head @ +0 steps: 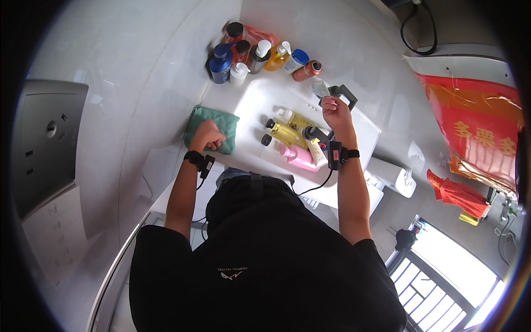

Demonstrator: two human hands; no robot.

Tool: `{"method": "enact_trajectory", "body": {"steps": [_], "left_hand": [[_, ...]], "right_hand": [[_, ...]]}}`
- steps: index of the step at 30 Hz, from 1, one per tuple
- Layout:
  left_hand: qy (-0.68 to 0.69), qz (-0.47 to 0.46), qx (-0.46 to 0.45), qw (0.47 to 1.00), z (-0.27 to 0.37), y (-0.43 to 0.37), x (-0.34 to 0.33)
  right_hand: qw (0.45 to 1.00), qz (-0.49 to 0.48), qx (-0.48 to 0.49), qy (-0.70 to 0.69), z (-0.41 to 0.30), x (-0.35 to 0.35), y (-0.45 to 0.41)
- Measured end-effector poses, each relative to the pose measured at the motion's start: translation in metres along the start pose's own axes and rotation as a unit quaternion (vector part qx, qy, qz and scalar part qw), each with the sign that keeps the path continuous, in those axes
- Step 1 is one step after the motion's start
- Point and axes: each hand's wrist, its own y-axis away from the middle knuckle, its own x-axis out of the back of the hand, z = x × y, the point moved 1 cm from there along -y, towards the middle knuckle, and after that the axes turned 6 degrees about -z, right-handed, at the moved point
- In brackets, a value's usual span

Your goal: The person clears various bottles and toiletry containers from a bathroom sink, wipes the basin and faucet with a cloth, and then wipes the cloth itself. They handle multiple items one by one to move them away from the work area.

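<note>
My left hand (207,135) rests on a folded green cloth (195,122) at the left rim of the white sink. Its fingers are curled in, and nothing shows in them. My right hand (336,111) is raised at the sink's right side, beside a dark faucet (347,96). Between its fingertips is a small translucent piece (320,89), perhaps plastic. Inside the basin lie a yellow bottle with a black cap (286,132), a clear pump bottle (299,118), a pink bottle (300,155) and a white tube (317,154). My right wrist partly overlaps the items at that end.
Several bottles stand along the sink's back ledge, among them a blue pump bottle (221,66), an amber pump bottle (277,59) and an orange-red can (307,71). Right of the sink is a white tissue dispenser (388,174). Red bags (468,120) hang farther right. Cables run from both wrist devices.
</note>
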Motion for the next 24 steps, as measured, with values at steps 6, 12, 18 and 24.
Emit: {"method": "enact_trajectory", "body": {"steps": [6, 12, 18, 24], "left_hand": [[0.025, 0.01, -0.005, 1.0, -0.002, -0.001, -0.001], [-0.008, -0.015, 0.007, 1.0, 0.001, -0.002, 0.001], [0.0, -0.03, 0.019, 0.999, 0.002, -0.003, 0.002], [0.004, -0.031, 0.037, 0.999, 0.005, -0.001, 0.003]], "right_hand": [[0.998, 0.048, 0.028, -0.031, -0.008, 0.001, -0.018], [0.998, 0.019, 0.014, -0.059, -0.019, 0.006, -0.033], [0.994, 0.021, 0.031, -0.099, -0.026, 0.018, -0.044], [0.996, 0.0, 0.024, -0.086, -0.026, 0.015, -0.048]]}}
